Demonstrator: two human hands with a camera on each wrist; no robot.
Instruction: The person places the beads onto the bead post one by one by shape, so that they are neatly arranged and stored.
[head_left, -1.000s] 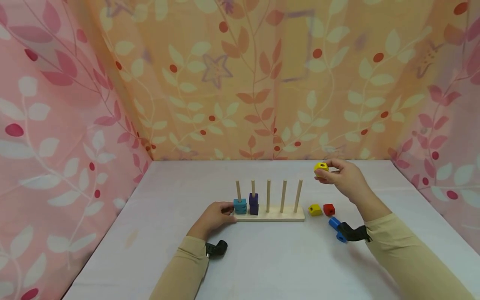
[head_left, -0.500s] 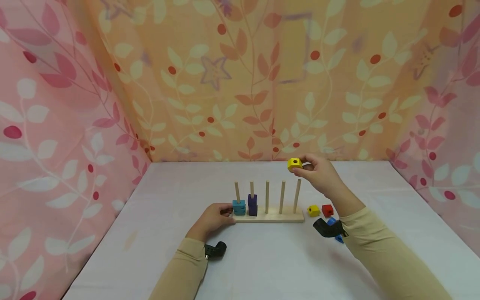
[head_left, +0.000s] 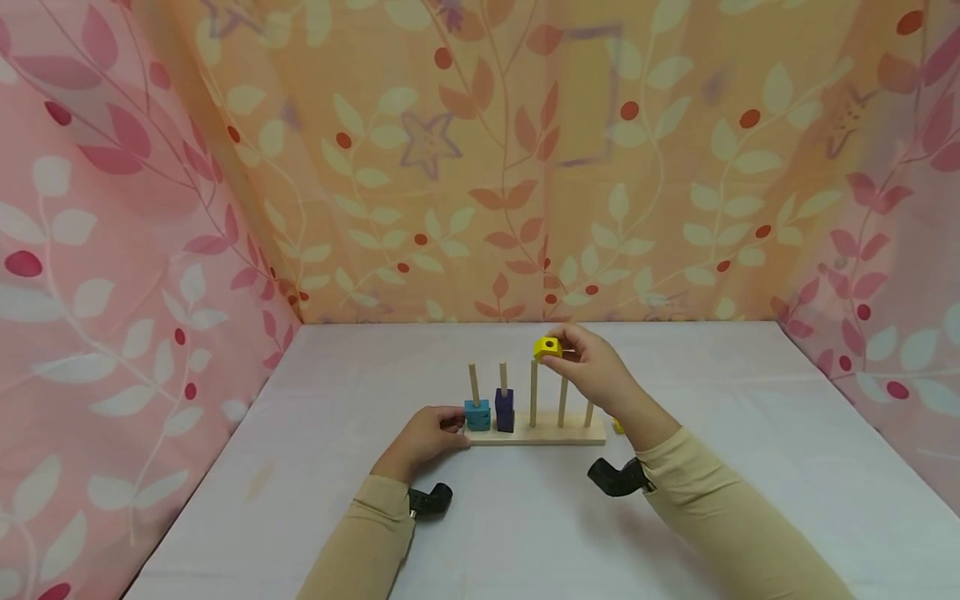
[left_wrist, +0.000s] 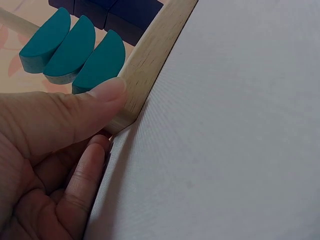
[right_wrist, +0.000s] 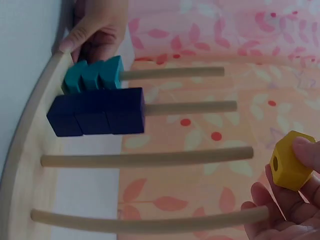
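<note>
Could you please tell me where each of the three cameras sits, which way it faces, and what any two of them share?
Head: worn high, facing forward and down at the peg board; both sleeves, left hand and right hand show.
Left wrist: low by the table, facing the board's end; thumb on the wood.
Right wrist: faces along the pegs; fingertips pinch the yellow block.
Shared: all three show the teal blocks.

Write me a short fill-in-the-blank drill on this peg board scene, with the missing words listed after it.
1. The right hand pinches a ____ block above the pegs.
2. The wooden base carries ____ upright pegs.
3. The left hand steadies the base beside the ____ blocks.
4. The peg next to those holds dark ____ blocks.

Missing words: yellow; five; teal; blue
</note>
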